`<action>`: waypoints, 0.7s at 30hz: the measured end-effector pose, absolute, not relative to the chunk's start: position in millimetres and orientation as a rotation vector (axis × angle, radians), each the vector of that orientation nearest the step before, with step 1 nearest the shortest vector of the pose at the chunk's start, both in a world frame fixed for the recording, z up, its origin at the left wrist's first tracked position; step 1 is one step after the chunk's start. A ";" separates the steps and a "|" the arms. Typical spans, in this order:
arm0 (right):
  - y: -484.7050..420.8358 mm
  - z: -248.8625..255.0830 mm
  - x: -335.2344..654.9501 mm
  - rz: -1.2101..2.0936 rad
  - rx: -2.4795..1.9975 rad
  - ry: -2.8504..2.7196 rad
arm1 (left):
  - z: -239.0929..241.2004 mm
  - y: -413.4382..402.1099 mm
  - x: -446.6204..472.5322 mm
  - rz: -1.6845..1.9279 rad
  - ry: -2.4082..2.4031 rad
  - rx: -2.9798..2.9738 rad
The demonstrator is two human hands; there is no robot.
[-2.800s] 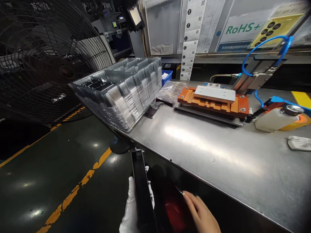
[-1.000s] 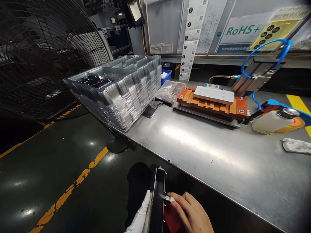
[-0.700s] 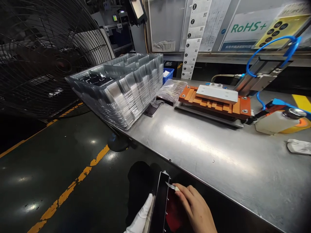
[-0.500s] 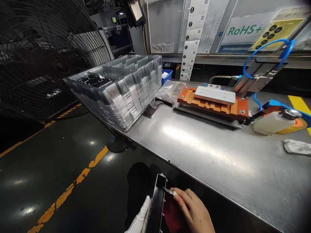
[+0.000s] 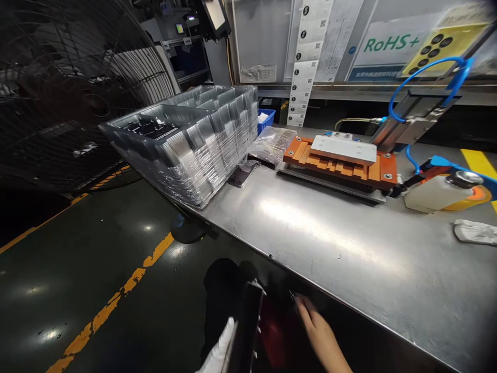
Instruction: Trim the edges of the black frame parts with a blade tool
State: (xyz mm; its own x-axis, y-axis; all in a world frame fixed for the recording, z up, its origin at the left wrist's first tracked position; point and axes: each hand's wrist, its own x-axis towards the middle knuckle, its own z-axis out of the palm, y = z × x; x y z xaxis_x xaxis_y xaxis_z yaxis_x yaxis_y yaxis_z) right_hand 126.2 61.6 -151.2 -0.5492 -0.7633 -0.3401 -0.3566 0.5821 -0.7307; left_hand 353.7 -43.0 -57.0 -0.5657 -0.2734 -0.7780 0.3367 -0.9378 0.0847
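Below the near edge of the steel table (image 5: 330,243), my white-gloved left hand (image 5: 219,352) holds a flat black panel (image 5: 247,324) on edge. The panel looks blurred. My bare right hand (image 5: 316,331) is just right of it, apart from the panel, fingers held together and pointing up-left. A thin blade tip (image 5: 291,294) pokes out past the fingertips. Something red (image 5: 272,336) lies in the dark between the two hands.
A tall stack of clear plastic trays (image 5: 194,140) overhangs the table's left end. An orange fixture with a white plate (image 5: 341,160), a plastic bag (image 5: 272,145), a white bottle (image 5: 438,191) and a white cloth (image 5: 476,231) sit further back. A big fan (image 5: 70,93) stands at left.
My right hand has drawn away from the panel's top edge, moving right and down with the blade. The panel has tilted and dropped slightly in my left hand.
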 end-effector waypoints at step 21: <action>31.6 -48.4 163.2 -0.774 -1.348 1.702 | -65.0 -56.1 345.1 -2.373 0.056 1.260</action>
State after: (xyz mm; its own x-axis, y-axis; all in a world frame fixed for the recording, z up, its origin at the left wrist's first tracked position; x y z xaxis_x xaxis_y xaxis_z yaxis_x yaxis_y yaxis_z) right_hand 163.2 31.6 -48.4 -0.0988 -0.9704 -0.2203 -0.4720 0.2406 -0.8481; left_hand 345.1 -56.1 -65.0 -0.4812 -0.3692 -0.7951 0.4066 -0.8975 0.1707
